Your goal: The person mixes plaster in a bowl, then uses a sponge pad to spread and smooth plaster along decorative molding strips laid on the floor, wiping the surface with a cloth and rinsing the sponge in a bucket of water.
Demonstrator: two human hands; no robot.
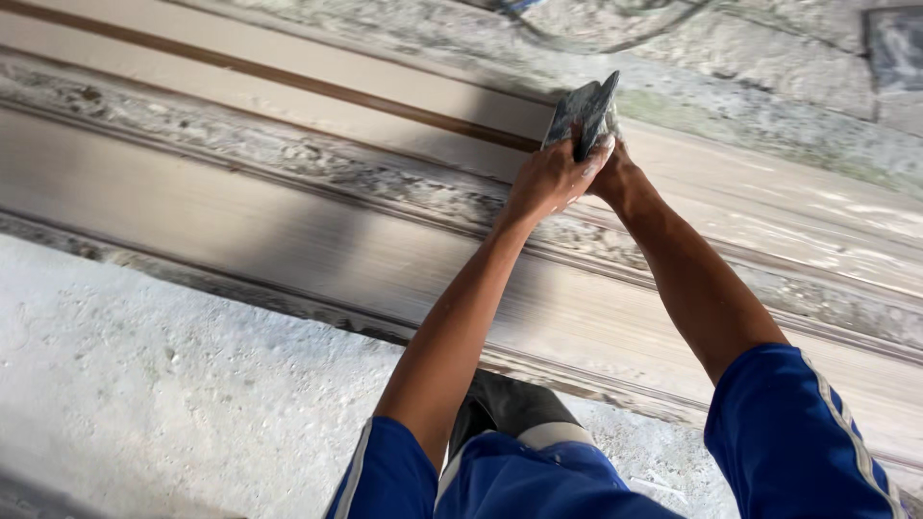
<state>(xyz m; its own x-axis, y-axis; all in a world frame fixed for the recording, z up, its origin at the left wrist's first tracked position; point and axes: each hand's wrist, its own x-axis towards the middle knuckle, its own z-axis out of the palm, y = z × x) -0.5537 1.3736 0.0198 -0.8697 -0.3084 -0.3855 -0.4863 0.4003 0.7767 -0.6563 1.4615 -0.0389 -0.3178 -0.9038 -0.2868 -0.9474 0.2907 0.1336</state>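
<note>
Both of my hands grip one dark grey flat tool, a trowel-like blade [583, 108], held out in front of me. My left hand [550, 178] wraps its lower part from the left. My right hand [615, 173] sits behind it on the right, mostly hidden by the left hand. The blade's edge rests against a long pale beige moulded slab [288, 231] with dusty grooves running diagonally across the view. Both arms are bare below blue short sleeves.
A rough white dusty floor [144, 384] lies at the lower left. A brown stripe [288, 79] runs along the upper slabs. A rough grey wall or ground [750, 77] spreads at the top right. My dark boot [510, 408] shows between my knees.
</note>
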